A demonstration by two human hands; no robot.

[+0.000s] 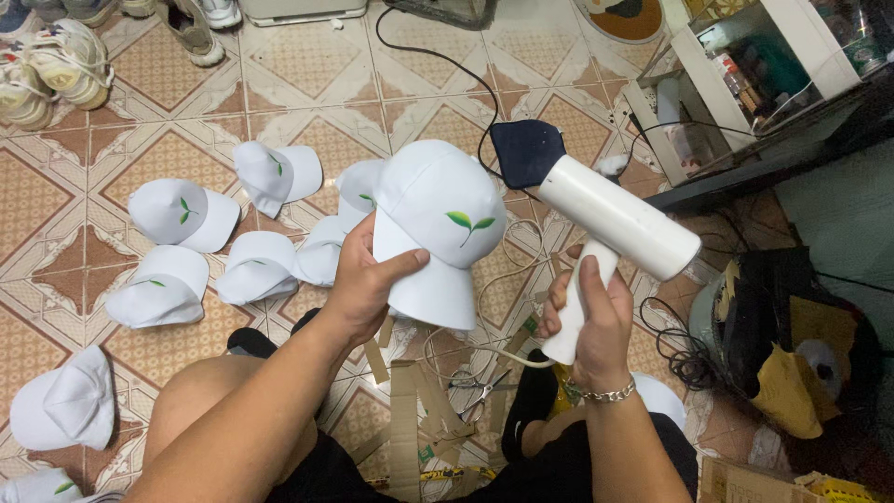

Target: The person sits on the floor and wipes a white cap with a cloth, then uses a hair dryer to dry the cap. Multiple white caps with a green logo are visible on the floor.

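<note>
- Hands work above a patterned tile floor, seen from the person's own head.
- The left hand is closed on a white fabric cap with a green leaf print, thumb pressed on the underside of the brim, fingers behind it; the cap is held up in the air, crown away from the person.
- The right hand is wrapped around the handle of a white cylindrical hair dryer with a dark blue cloth over its nozzle; the nozzle sits just beside the cap's crown.
- More white caps lie scattered on the floor to the left.
- Scissors and cardboard strips lie between the person's legs.
- A white shelf unit at upper right holds items too blurred to tell apart.
- Sneakers sit at upper left.
</note>
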